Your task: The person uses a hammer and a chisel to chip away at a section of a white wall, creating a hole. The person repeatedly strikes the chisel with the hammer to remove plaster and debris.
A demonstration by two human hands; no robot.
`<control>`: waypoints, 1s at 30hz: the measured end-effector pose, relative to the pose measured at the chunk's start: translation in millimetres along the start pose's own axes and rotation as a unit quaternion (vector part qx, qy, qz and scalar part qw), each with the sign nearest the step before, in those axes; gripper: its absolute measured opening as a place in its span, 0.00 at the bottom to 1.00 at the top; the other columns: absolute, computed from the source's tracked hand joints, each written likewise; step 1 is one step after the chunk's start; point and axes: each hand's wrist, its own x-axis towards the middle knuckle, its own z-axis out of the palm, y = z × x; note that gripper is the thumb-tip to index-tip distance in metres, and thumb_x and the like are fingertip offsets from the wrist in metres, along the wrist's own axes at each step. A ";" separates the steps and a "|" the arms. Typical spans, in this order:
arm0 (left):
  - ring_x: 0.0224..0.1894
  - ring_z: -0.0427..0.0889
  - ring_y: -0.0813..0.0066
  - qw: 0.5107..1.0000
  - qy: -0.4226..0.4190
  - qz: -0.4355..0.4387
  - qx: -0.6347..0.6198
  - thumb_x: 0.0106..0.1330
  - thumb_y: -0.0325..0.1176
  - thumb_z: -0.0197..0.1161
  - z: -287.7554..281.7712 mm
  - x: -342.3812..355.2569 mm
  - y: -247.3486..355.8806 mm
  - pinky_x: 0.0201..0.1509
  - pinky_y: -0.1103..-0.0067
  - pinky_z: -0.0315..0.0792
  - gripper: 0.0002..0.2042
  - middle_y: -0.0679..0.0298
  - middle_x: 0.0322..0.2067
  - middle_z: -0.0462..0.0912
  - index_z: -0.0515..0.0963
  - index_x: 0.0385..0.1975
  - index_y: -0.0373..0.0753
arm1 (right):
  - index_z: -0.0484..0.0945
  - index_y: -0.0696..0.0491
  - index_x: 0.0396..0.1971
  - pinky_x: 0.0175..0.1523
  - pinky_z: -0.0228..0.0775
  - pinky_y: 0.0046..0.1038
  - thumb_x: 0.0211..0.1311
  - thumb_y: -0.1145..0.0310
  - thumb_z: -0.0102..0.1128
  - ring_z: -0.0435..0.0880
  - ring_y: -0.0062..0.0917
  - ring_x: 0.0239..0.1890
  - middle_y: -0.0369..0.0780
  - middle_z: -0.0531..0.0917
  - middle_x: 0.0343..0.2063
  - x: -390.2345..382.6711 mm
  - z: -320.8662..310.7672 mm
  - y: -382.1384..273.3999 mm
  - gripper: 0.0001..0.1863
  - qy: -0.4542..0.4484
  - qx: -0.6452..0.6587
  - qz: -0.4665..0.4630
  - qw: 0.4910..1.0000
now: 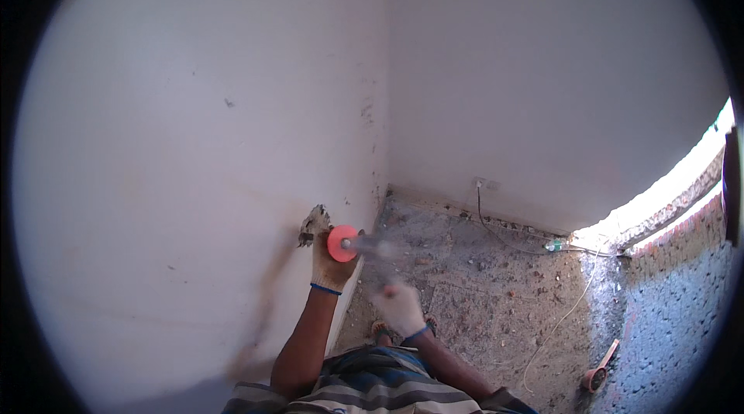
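Note:
My left hand [326, 270], in a pale work glove with a blue cuff, is closed round a chisel with a round coral-red hand guard [338, 243]. It is held against the left wall beside a rough broken hole [313, 220]. The guard hides most of the shaft, and I cannot see the chisel's tip. My right hand [402, 311], gloved the same way, grips a hammer [385, 250]. Motion smears the hammer, whose head is close to the chisel's struck end, just right of the guard.
Crumbs of rubble lie over the rough floor [480, 298]. From a socket [480, 183] on the far wall a cable runs down past a green-and-clear bottle [554, 245]. A long-handled reddish-brown item [595, 378] lies at lower right, near a sunlit opening [651, 212].

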 end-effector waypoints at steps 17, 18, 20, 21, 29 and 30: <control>0.37 0.80 0.75 0.966 0.069 -0.088 -0.233 0.70 0.37 0.60 -20.3 7.9 11.0 0.69 0.53 0.72 0.06 0.67 0.29 0.81 0.77 0.33 0.43 | 0.66 0.50 0.28 0.19 0.65 0.25 0.80 0.55 0.46 0.71 0.17 0.15 0.33 0.72 0.20 -2.4 -163.6 -88.2 0.19 0.284 0.504 -0.440 0.687; 0.36 0.80 0.75 0.965 0.079 -0.088 -0.236 0.71 0.37 0.60 -23.2 10.0 9.3 0.69 0.53 0.72 0.06 0.67 0.29 0.81 0.77 0.33 0.44 | 0.66 0.50 0.30 0.19 0.66 0.25 0.81 0.53 0.44 0.71 0.17 0.15 0.33 0.73 0.21 3.0 -148.3 -74.9 0.19 0.275 0.558 -0.435 0.652; 0.35 0.81 0.75 0.990 0.039 -0.029 -0.134 0.71 0.39 0.60 -29.3 13.8 5.0 0.69 0.53 0.72 0.07 0.68 0.28 0.81 0.78 0.33 0.45 | 0.73 0.53 0.37 0.31 0.75 0.30 0.75 0.54 0.53 0.79 0.27 0.25 0.40 0.79 0.25 7.9 -78.8 -39.1 0.16 0.212 0.387 -0.304 0.844; 0.35 0.81 0.74 0.999 -0.013 0.029 -0.026 0.71 0.40 0.60 -31.2 16.0 3.1 0.69 0.53 0.72 0.07 0.68 0.27 0.81 0.78 0.34 0.46 | 0.77 0.55 0.42 0.37 0.77 0.32 0.71 0.56 0.59 0.84 0.33 0.31 0.45 0.83 0.28 9.3 -47.1 -19.9 0.16 0.188 0.143 -0.193 0.952; 0.34 0.82 0.74 0.978 0.042 -0.081 -0.187 0.73 0.36 0.59 -27.4 -1.6 7.7 0.70 0.53 0.72 0.08 0.67 0.26 0.81 0.77 0.30 0.44 | 0.84 0.60 0.40 0.39 0.76 0.33 0.63 0.59 0.69 0.87 0.31 0.30 0.48 0.85 0.26 -38.3 -30.4 18.0 0.17 0.054 -0.073 0.013 0.996; 0.34 0.82 0.74 0.981 0.023 -0.078 -0.174 0.73 0.36 0.59 -21.3 0.4 9.0 0.70 0.53 0.71 0.08 0.67 0.26 0.81 0.77 0.30 0.43 | 0.84 0.60 0.39 0.38 0.76 0.32 0.63 0.60 0.70 0.86 0.30 0.28 0.47 0.85 0.25 -38.4 -50.3 6.4 0.17 0.076 -0.063 -0.003 0.995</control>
